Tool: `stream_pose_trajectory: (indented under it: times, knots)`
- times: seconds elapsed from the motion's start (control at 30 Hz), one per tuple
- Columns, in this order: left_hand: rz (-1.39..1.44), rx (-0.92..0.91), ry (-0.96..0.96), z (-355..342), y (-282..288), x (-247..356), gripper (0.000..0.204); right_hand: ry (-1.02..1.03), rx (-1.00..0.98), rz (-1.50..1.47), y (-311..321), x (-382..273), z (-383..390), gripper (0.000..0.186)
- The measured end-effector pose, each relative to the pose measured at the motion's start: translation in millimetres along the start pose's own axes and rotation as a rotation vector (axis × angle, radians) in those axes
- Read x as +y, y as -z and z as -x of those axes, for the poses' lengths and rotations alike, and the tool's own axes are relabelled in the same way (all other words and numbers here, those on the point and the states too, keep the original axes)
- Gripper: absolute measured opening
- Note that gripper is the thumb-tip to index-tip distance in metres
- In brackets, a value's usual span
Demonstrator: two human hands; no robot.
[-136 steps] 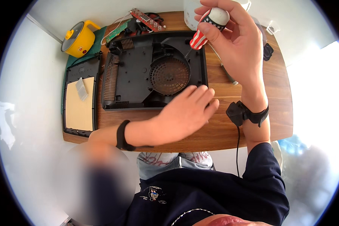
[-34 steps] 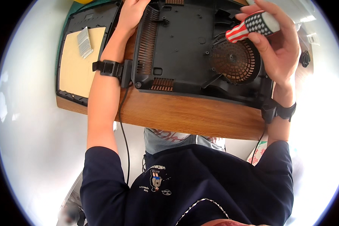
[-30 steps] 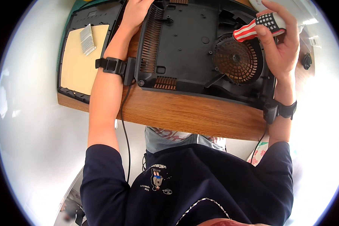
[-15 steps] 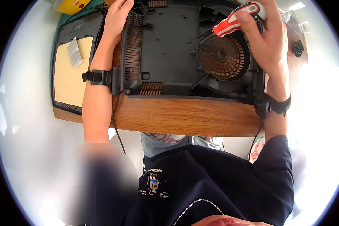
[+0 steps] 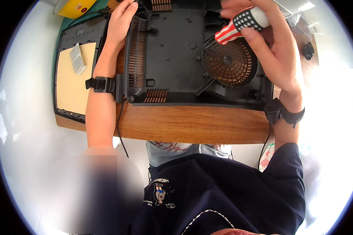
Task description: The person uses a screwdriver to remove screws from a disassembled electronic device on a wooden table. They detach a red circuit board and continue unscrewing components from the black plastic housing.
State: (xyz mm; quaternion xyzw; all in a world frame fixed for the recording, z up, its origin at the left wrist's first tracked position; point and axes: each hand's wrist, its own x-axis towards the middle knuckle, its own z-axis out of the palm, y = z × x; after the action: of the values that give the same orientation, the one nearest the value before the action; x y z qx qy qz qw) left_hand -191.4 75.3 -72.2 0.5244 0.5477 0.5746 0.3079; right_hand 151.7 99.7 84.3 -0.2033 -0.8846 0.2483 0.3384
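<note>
My right hand (image 5: 280,51) is closed around the handle of a screwdriver (image 5: 241,25) patterned in red and white stripes with white stars on black. The striped butt end points down-left over the black plastic housing (image 5: 172,70). A thin metal shaft shows beyond my fingers on the right. My left hand (image 5: 121,23) is closed at the housing's far left edge, thumb by the rim; the picture's top edge cuts off part of its fingers. The housing lies open side up, showing a round fan grille (image 5: 229,60), slotted vents and small screw posts.
On the left a black frame panel (image 5: 60,88) with a beige sheet holds a finned silver heat sink (image 5: 77,58). A yellow bowl (image 5: 72,8) stands on a green mat (image 5: 100,4) beyond. A small black part (image 5: 308,51) lies right. The wooden table's (image 5: 192,123) front edge is near me.
The screwdriver has turned in my right hand, showing its starred side, and shifted slightly left and down. The housing has shifted a little toward me and left. My left hand stays at its edge.
</note>
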Motion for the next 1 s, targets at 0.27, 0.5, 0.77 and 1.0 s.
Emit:
stream_pose_trajectory:
  times: [0.27,0.5,0.77,1.0]
  knots:
    - [-0.012,0.012,0.010,-4.2,-2.0,-2.5,0.023,-0.052,0.119,0.250,-6.6,8.7,5.9,0.048]
    - [-0.029,0.026,0.014,-4.2,0.3,-3.2,0.025,-0.041,0.025,0.396,7.2,3.1,2.0,0.038]
    - [-0.060,0.046,0.024,-5.6,2.1,-5.3,0.027,0.129,-0.363,-0.141,33.5,7.2,-8.4,0.041]
    - [-0.097,0.065,0.039,-4.8,3.6,-6.9,0.029,-0.257,-0.045,0.032,16.9,-14.4,-6.0,0.044]
